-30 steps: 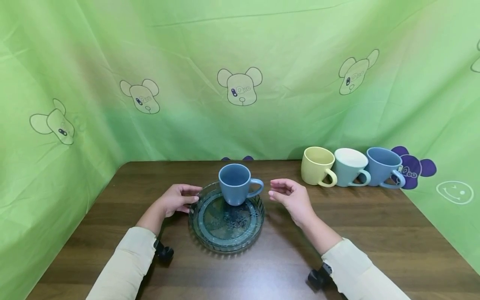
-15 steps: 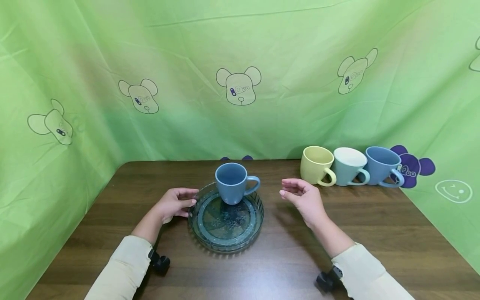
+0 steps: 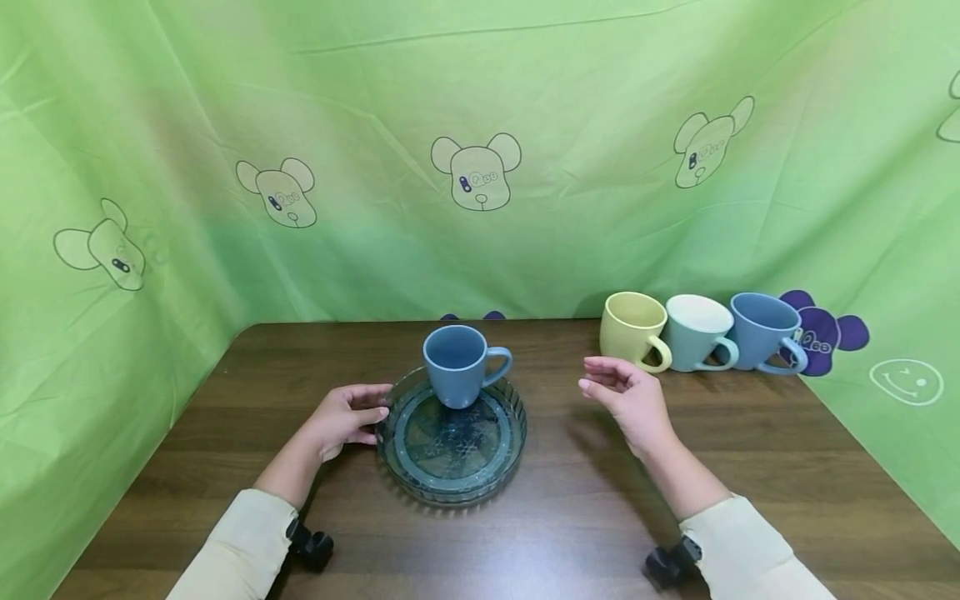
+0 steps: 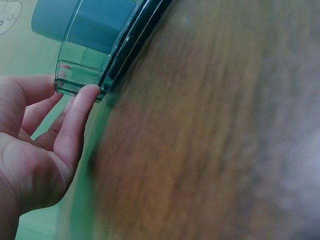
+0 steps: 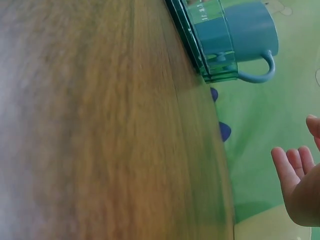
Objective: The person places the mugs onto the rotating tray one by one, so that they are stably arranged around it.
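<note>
A blue mug (image 3: pixel 455 367) stands upright toward the back of a round, blue-green see-through tray (image 3: pixel 457 487) with a ribbed wall; its handle points right. At the tray's left side, my left hand (image 3: pixel 345 421) touches the outer wall with thumb and fingertips. The left wrist view shows the thumb low on the tray wall (image 4: pixel 75 80) and a forefinger near its upper rim. My right hand (image 3: pixel 630 404) hovers to the right, apart from tray and mug, fingers loosely bent and holding nothing. Only part of that hand shows in the right wrist view.
At the back right of the brown wooden table (image 3: pixel 750 467) stand a yellow mug (image 3: pixel 622 333), a pale teal mug with a white inside (image 3: pixel 686 346) and another blue mug (image 3: pixel 757 333), close together. A green printed cloth (image 3: pixel 360 250) hangs behind the table.
The mug has shifted left on the tray, as if the tray turned. My left hand has moved left and nearer along the tray's edge. My right hand has moved right, away from the mug.
</note>
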Tool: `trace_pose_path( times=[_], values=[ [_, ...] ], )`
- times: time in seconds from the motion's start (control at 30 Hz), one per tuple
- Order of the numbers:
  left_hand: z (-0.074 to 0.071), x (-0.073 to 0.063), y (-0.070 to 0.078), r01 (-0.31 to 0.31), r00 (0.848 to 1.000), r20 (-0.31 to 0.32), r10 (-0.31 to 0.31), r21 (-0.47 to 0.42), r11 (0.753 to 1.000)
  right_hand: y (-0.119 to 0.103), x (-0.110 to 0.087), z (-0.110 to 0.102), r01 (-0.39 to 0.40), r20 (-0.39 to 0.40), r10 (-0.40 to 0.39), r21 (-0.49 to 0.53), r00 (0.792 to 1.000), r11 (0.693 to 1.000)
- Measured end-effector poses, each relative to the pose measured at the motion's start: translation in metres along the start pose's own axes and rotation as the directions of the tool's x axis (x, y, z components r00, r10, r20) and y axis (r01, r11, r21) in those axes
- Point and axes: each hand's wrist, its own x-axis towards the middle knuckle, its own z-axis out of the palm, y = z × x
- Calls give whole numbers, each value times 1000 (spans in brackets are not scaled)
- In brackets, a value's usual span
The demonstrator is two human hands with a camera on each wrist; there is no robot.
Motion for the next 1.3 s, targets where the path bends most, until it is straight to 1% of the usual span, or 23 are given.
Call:
trace_pose_path(
  times=[0.13,0.27,0.47,0.6,0.77,0.87,1.1,1.23,1.3],
  values=[
    [1,-4,-2,-12,1000,-7,12,-30,999,-1,-1,-5,11,-3,-11,3,1000,1000],
    [3,-9,-4,-9,1000,-10,8,-67,998,-2,-2,-11,19,-16,-19,6,1000,1000],
    [7,-16,-5,-5,1000,-14,3,-108,994,-6,-2,-20,19,-45,-17,37,999,999],
    [8,-20,-5,-3,1000,-1,3,-127,992,-7,-1,-26,30,-55,-28,44,998,999],
    [8,-22,-7,7,1000,23,-4,-125,992,-6,1,-34,48,-72,-45,38,996,998],
    [8,-24,-7,8,999,38,-4,-111,994,-6,2,-38,61,-84,-56,54,995,997],
    [7,-28,-7,-33,997,72,38,-69,997,-6,4,-48,75,-116,-60,128,991,989],
    [9,-31,-6,-45,996,76,49,-54,998,-6,7,-54,73,-136,-53,149,989,986],
    [10,-33,-6,-47,996,74,51,-55,997,-5,9,-57,70,-152,-49,138,987,988]
  ],
)
